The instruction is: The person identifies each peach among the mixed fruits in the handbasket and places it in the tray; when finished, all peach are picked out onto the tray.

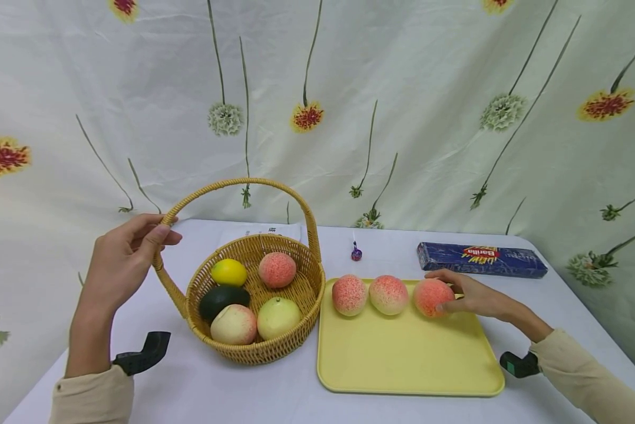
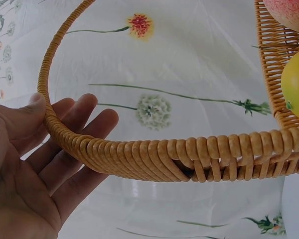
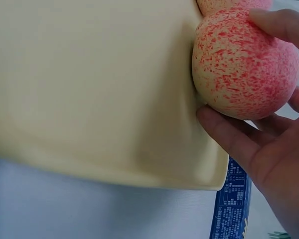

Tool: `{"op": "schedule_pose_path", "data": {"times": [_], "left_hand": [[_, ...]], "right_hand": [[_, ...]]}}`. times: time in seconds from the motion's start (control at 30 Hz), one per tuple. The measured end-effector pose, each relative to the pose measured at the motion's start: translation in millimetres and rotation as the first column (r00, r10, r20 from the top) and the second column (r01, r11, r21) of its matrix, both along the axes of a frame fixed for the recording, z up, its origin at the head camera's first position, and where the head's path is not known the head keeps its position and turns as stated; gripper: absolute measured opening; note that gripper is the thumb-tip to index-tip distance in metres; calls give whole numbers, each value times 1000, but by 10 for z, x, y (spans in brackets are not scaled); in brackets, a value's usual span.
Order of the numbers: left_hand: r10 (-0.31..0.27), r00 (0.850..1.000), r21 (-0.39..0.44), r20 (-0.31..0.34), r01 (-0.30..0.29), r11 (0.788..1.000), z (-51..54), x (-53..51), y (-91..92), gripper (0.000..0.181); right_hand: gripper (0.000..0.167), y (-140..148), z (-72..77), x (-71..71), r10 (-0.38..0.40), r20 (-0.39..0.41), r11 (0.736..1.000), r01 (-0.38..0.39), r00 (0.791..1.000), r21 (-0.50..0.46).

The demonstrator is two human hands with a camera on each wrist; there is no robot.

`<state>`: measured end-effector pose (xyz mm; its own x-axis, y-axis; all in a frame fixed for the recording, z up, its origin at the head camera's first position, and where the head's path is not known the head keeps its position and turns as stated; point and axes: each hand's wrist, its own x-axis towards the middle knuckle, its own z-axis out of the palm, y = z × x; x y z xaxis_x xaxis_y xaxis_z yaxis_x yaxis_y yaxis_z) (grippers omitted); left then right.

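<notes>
A wicker basket stands tilted toward the front on the left side, and my left hand holds the side of its arched handle between thumb and fingers. Inside lie a yellow lemon, a dark green avocado-like fruit, a pink peach, a paler peach and a pale green round fruit. My right hand grips a pink peach at the yellow tray's back right, thumb on one side and fingers around the other. Two more peaches sit left of it.
Behind the tray lies a blue Barilla pasta box. A purple-wrapped lollipop is on the table between basket and box. A white packet lies partly hidden behind the basket. A flower-print cloth hangs at the back.
</notes>
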<state>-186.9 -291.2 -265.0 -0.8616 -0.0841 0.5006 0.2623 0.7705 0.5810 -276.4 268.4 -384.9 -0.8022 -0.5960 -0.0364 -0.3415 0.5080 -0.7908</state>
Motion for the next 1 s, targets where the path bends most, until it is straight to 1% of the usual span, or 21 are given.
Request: {"op": "schedule_pose_path", "data": {"times": [0.17,0.43,0.67,0.9,1.0], "left_hand": [[7,1000,7,1,-8,1000,-1,4,-1,33],[14,1000,5,4,-14,1000,7,8,5,34],[16,1000,4,4,-16,1000,3,10,13,34],[20,1000,7,8,-20,1000,-9,12,5,34],[20,1000,10,8,-20,1000,-12,9,2,33]], "right_hand": [[65,5,-14,-4,9,26,1000,-9,1000,4],[67,-8,-15,18,11,32,1000,-12,999,10],[68,-9,-31,38,17,55,1000,-17,998,-12],[68,2,-48,35,19,61,1000,-18,998,-19],[68,3,-48,36,20,50,1000,-19,999,-17]]}}
